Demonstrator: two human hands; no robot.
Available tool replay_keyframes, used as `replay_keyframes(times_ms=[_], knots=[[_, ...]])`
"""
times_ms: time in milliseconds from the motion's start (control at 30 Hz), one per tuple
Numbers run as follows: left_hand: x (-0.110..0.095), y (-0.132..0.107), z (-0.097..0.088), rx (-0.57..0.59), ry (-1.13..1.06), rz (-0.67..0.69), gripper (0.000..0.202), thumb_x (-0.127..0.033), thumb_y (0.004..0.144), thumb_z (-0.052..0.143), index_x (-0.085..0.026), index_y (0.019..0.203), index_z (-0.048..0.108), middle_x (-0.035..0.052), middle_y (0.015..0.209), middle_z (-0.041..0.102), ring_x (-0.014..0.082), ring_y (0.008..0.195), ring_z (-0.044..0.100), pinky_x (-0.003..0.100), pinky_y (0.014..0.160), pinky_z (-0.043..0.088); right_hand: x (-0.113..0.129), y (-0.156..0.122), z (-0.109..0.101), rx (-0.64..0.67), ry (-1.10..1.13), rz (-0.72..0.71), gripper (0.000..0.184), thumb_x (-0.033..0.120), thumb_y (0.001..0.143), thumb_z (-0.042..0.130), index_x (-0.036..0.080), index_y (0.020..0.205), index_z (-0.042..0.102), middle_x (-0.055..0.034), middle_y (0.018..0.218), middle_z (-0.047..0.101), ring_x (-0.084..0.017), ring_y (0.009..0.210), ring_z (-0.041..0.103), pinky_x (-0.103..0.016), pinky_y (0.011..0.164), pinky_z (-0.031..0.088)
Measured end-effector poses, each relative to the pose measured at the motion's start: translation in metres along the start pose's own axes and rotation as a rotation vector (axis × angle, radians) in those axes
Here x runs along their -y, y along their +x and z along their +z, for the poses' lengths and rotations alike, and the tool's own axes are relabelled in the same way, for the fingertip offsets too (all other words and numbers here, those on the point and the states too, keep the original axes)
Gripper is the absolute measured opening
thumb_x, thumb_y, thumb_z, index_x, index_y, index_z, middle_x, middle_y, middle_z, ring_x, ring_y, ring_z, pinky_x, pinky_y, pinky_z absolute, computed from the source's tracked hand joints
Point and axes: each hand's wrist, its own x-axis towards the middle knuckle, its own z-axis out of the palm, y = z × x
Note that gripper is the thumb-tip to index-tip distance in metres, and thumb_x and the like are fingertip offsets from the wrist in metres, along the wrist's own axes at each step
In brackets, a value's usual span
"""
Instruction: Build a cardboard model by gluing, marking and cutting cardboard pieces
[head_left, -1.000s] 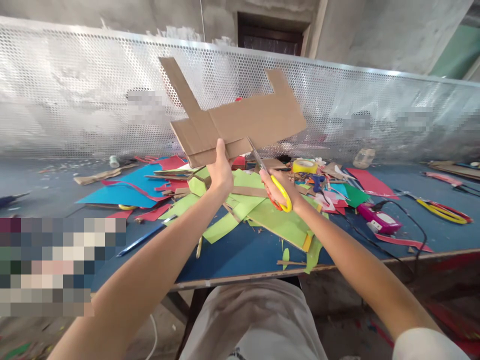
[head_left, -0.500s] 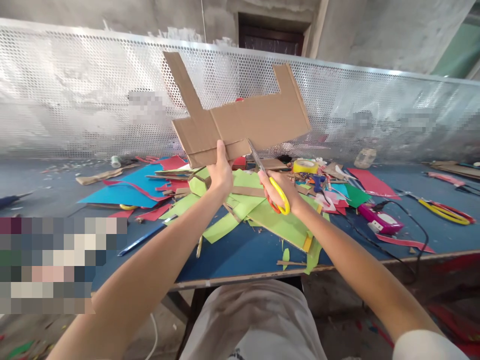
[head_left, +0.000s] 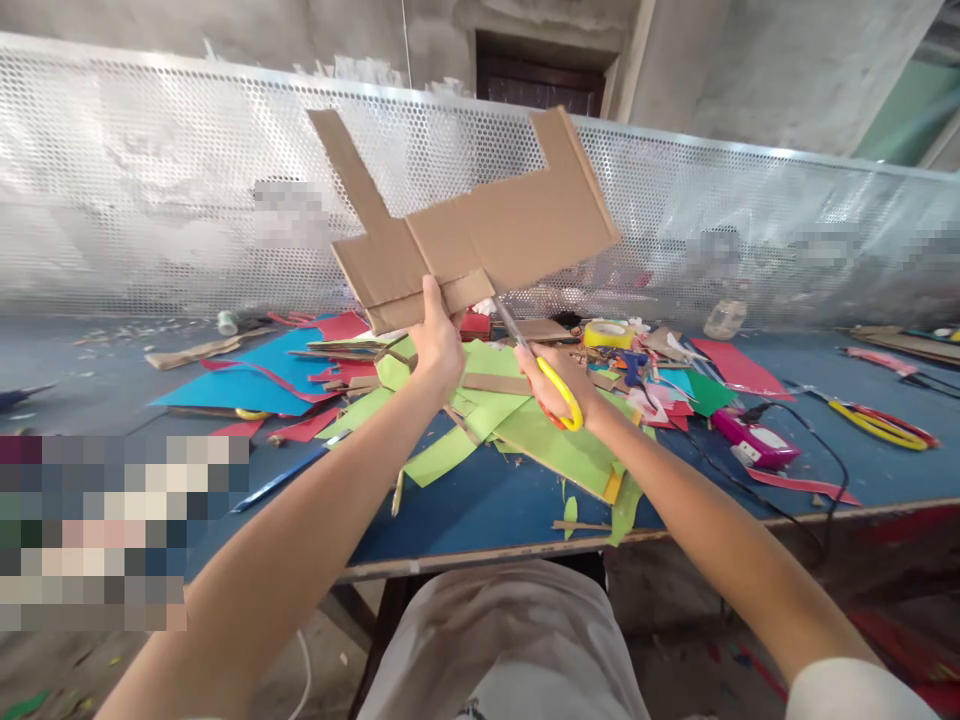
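My left hand (head_left: 437, 343) is closed on the lower edge of a brown cardboard cut-out (head_left: 480, 228), holding it up in the air above the table. The cut-out has two upright tabs at its top. My right hand (head_left: 556, 385) grips yellow-and-orange scissors (head_left: 538, 368), whose blades point up and meet the bottom edge of the cardboard just right of my left hand.
The blue table (head_left: 480, 500) carries a pile of green, red and blue paper scraps (head_left: 480, 410), a roll of yellow tape (head_left: 608, 332), a pink glue gun (head_left: 757, 440) with a black cord, and more scissors (head_left: 885, 425) at the right. A perforated metal screen (head_left: 150, 200) stands behind.
The cardboard has been lifted slightly and tilted, its right side rising. The scissors stay at its bottom edge, with both hands a little higher.
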Motion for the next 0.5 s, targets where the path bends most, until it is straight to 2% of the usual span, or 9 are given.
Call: replay_keyframes(times_ms=[100, 133, 233, 333, 433, 500], knots=[[-0.005, 0.008, -0.004, -0.178, -0.081, 0.068, 0.079, -0.073, 0.102, 0.071, -0.037, 0.17, 0.055, 0.004, 0.17, 0.065, 0.029, 0.154, 0.066, 0.044, 0.116, 0.066, -0.006, 0.004, -0.004, 0.145, -0.064, 0.01, 0.065, 0.079, 0.115, 0.037, 0.025, 0.088, 0.061, -0.0039, 0.069, 0.067, -0.024, 0.074, 0.071, -0.031, 0.071, 0.043], [-0.006, 0.009, -0.005, -0.191, -0.086, 0.075, 0.08, -0.073, 0.101, 0.074, -0.038, 0.17, 0.056, 0.0038, 0.168, 0.067, 0.0288, 0.151, 0.068, 0.044, 0.116, 0.066, -0.008, 0.005, -0.006, 0.17, -0.113, 0.009, 0.062, 0.078, 0.114, 0.044, 0.025, 0.086, 0.061, -0.0046, 0.072, 0.069, -0.024, 0.075, 0.072, -0.031, 0.07, 0.042], [-0.006, 0.009, -0.007, -0.135, -0.058, 0.087, 0.08, -0.078, 0.095, 0.078, -0.037, 0.162, 0.064, 0.0054, 0.159, 0.074, 0.0295, 0.143, 0.074, 0.043, 0.112, 0.068, -0.013, 0.007, -0.013, 0.206, -0.266, 0.001, 0.052, 0.071, 0.108, 0.066, 0.024, 0.086, 0.066, -0.0082, 0.082, 0.077, -0.028, 0.084, 0.076, -0.031, 0.071, 0.041], [-0.004, 0.004, -0.006, -0.051, -0.015, 0.074, 0.076, -0.078, 0.093, 0.08, -0.035, 0.155, 0.069, 0.0063, 0.156, 0.076, 0.0292, 0.143, 0.074, 0.046, 0.112, 0.068, -0.014, 0.006, -0.019, 0.263, -0.328, 0.042, 0.043, 0.064, 0.103, 0.077, 0.024, 0.087, 0.073, -0.0103, 0.087, 0.081, -0.029, 0.086, 0.078, -0.031, 0.071, 0.043], [-0.002, -0.004, -0.003, 0.012, -0.049, 0.021, 0.068, -0.064, 0.092, 0.089, -0.037, 0.15, 0.069, 0.004, 0.157, 0.076, 0.0279, 0.149, 0.07, 0.048, 0.115, 0.067, -0.015, 0.005, -0.021, 0.328, -0.325, 0.098, 0.033, 0.052, 0.093, 0.09, 0.024, 0.083, 0.075, -0.0072, 0.081, 0.081, -0.024, 0.072, 0.074, -0.031, 0.062, 0.041], [0.001, -0.009, 0.0, 0.047, -0.075, 0.001, 0.063, -0.058, 0.091, 0.093, -0.035, 0.145, 0.071, 0.0032, 0.155, 0.077, 0.0286, 0.151, 0.069, 0.047, 0.116, 0.066, -0.019, 0.005, -0.021, 0.376, -0.242, 0.132, 0.03, 0.047, 0.087, 0.095, 0.024, 0.083, 0.076, -0.0032, 0.075, 0.079, -0.019, 0.059, 0.07, -0.03, 0.056, 0.04]])
